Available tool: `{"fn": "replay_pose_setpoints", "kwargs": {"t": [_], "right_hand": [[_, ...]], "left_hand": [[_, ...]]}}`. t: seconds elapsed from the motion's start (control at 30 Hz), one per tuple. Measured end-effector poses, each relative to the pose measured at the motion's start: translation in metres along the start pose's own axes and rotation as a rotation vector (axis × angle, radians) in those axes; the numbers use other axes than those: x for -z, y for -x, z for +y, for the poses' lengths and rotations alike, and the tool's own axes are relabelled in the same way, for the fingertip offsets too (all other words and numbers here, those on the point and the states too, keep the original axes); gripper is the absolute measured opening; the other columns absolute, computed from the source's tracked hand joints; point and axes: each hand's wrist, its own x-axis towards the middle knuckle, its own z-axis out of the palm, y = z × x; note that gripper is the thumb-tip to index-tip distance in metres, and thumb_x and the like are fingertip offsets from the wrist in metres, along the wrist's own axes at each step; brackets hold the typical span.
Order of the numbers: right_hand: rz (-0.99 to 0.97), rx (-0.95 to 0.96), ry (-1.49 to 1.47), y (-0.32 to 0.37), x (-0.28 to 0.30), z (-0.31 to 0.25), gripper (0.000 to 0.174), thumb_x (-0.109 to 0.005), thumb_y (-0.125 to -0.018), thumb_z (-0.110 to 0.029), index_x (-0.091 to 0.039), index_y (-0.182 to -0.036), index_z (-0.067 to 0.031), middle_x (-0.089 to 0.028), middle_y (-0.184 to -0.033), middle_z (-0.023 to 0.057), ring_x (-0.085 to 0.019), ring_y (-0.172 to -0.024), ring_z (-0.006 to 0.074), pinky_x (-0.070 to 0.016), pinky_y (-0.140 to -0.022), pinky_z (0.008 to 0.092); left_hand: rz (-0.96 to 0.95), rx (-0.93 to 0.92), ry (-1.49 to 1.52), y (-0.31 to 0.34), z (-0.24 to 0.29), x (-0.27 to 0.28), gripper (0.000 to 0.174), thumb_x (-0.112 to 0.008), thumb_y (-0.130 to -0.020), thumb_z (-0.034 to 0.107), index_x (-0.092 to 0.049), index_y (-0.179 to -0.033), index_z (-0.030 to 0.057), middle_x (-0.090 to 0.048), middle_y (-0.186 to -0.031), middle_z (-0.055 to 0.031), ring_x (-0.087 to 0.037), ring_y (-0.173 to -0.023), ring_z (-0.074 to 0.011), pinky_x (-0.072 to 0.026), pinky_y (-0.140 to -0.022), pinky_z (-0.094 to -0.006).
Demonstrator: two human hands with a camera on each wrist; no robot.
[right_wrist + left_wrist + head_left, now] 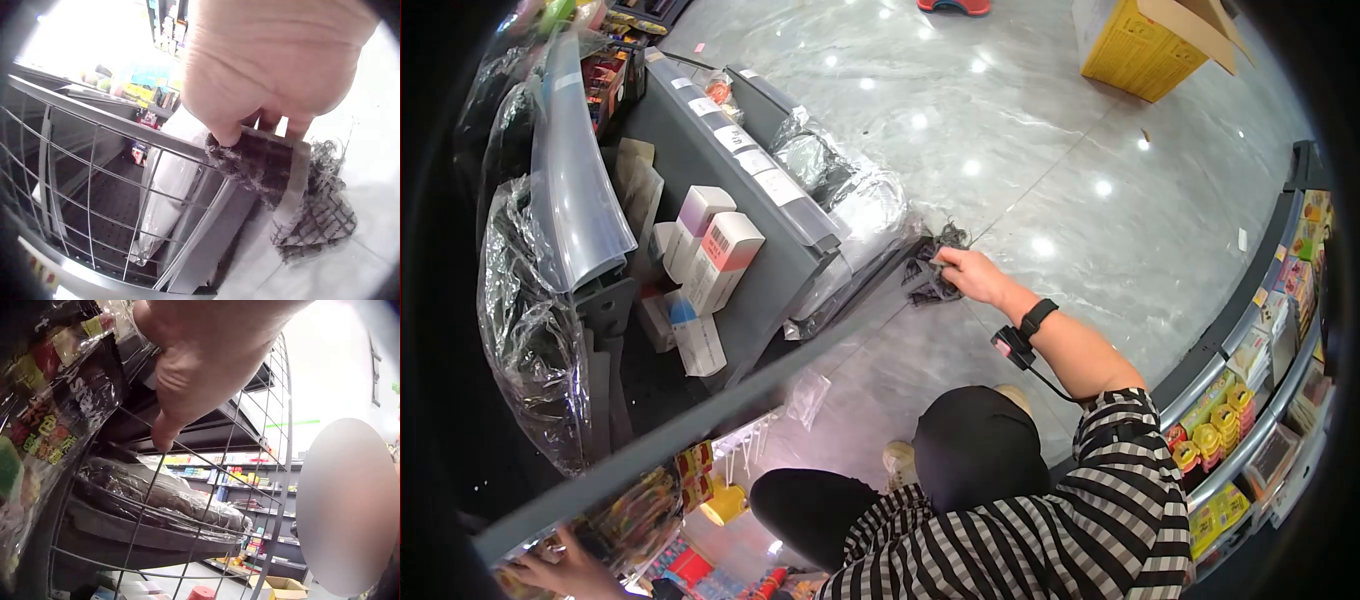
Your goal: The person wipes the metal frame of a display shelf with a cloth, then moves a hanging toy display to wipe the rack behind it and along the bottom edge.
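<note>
The left hand [206,369], its hold unclear, is beside a glossy packet [56,434] bearing white letters, partly "Sta", and coloured Chinese characters. The right hand [968,274] pinches a dark fuzzy cloth [924,284] by a grey rail [660,433]; white shelf labels [778,186] are too small to read.

Just beside the left hand [206,369], on its left in that wrist's view, a dark glossy packet [59,406] bears the Latin letters "Asta", tilted, and below them the colourful characters "彩色"; the characters after these are unclear. Beyond and to the left of the right hand [972,277], print on the shelf labels [778,187] and white boxes [730,250] is too small to read, as is that on the yellow carton [1145,50] farther off.
</note>
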Motion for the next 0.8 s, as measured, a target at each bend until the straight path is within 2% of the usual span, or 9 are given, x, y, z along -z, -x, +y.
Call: {"fn": "replay_pose_setpoints", "kwargs": {"t": [0.2, 0.3, 0.33, 0.4, 0.5, 0.57, 0.6, 0.67, 0.8], "right_hand": [[-0.129, -0.042, 0.080, 0.023, -0.001, 0.009, 0.021, -0.056, -0.079, -0.012, -0.060, -0.100, -0.0077, -0.064, -0.082, 0.0134, -0.061, -0.077, 0.0283, -0.0474, -0.070, 0.0359], [-0.375, 0.116, 0.263, 0.037, -0.031, 0.008, 0.022, -0.056, -0.080, -0.013, -0.062, -0.100, -0.0084, -0.065, -0.088, 0.0184, -0.062, -0.084, 0.0357, -0.0481, -0.073, 0.0413], [-0.338, 0.076, 0.239, 0.040, -0.047, 0.006, 0.022, -0.057, -0.079, -0.013, -0.063, -0.099, -0.0085, -0.065, -0.089, 0.0187, -0.061, -0.085, 0.0365, -0.0480, -0.073, 0.0416], [-0.316, 0.045, 0.209, 0.039, -0.064, 0.007, 0.022, -0.057, -0.078, -0.013, -0.064, -0.099, -0.0086, -0.065, -0.090, 0.0191, -0.061, -0.085, 0.0372, -0.0479, -0.072, 0.0420], [-0.186, -0.079, 0.027, 0.040, -0.071, 0.016, 0.027, -0.058, -0.078, -0.011, -0.064, -0.105, -0.0071, -0.066, -0.086, 0.0179, -0.064, -0.081, 0.0323, -0.0484, -0.071, 0.0396], [-0.089, -0.456, -0.324, 0.035, -0.064, 0.028, 0.031, -0.056, -0.082, -0.009, -0.062, -0.111, -0.0039, -0.067, -0.088, 0.0125, -0.065, -0.083, 0.0226, -0.0484, -0.072, 0.0376], [-0.094, -0.457, -0.320, 0.031, -0.058, 0.030, 0.031, -0.056, -0.082, -0.009, -0.062, -0.111, -0.0039, -0.067, -0.088, 0.0125, -0.065, -0.083, 0.0226, -0.0484, -0.072, 0.0376], [0.120, -0.553, -0.819, 0.021, -0.046, 0.036, 0.029, -0.053, -0.086, -0.010, -0.060, -0.113, -0.0025, -0.066, -0.094, 0.0020, -0.061, -0.083, 0.0149, -0.0468, -0.070, 0.0327], [0.204, -0.443, -1.139, 0.007, -0.029, 0.029, 0.036, -0.049, -0.087, -0.006, -0.055, -0.123, -0.0054, -0.064, -0.102, -0.0004, -0.059, -0.086, 0.0108, -0.0464, -0.071, 0.0278]], "left_hand": [[-0.015, -0.005, 0.098, 0.006, 0.004, -0.006, 0.082, -0.071, -0.076, 0.052, -0.037, -0.143, 0.0216, -0.018, -0.150, -0.0253, -0.019, -0.138, -0.0426, -0.0272, -0.107, -0.0598], [-0.110, 0.073, 0.056, -0.007, 0.031, 0.013, 0.080, -0.072, -0.076, 0.049, -0.035, -0.144, 0.0259, -0.011, -0.151, -0.0265, -0.015, -0.139, -0.0441, -0.0251, -0.107, -0.0608], [-0.072, 0.012, 0.085, -0.011, 0.038, 0.015, 0.076, -0.071, -0.080, 0.043, -0.035, -0.144, 0.0244, -0.014, -0.152, -0.0242, -0.016, -0.139, -0.0420, -0.0253, -0.108, -0.0589], [-0.101, 0.123, 0.133, -0.003, 0.044, 0.018, 0.071, -0.069, -0.083, 0.039, -0.037, -0.143, 0.0192, -0.020, -0.151, -0.0208, -0.020, -0.139, -0.0388, -0.0280, -0.108, -0.0562], [-0.037, 0.102, 0.275, -0.001, 0.049, 0.017, 0.066, -0.068, -0.084, 0.037, -0.042, -0.140, 0.0127, -0.024, -0.151, -0.0179, -0.024, -0.139, -0.0355, -0.0326, -0.107, -0.0513], [-0.028, 0.080, 0.236, -0.003, 0.051, 0.017, 0.068, -0.069, -0.083, 0.040, -0.043, -0.137, 0.0071, -0.035, -0.142, -0.0200, -0.033, -0.132, -0.0367, -0.0336, -0.105, -0.0500], [-0.015, 0.054, 0.198, -0.006, 0.053, 0.017, 0.071, -0.070, -0.082, 0.042, -0.045, -0.134, 0.0015, -0.045, -0.133, -0.0220, -0.042, -0.125, -0.0379, -0.0345, -0.104, -0.0487], [-0.032, 0.153, 0.278, -0.009, 0.060, 0.018, 0.062, -0.068, -0.086, 0.033, -0.045, -0.133, -0.0002, -0.046, -0.132, -0.0209, -0.041, -0.126, -0.0370, -0.0327, -0.104, -0.0477], [-0.030, 0.159, 0.175, -0.008, 0.057, 0.012, 0.061, -0.066, -0.087, 0.034, -0.045, -0.133, 0.0000, -0.047, -0.129, -0.0212, -0.042, -0.124, -0.0363, -0.0350, -0.101, -0.0470]]}}
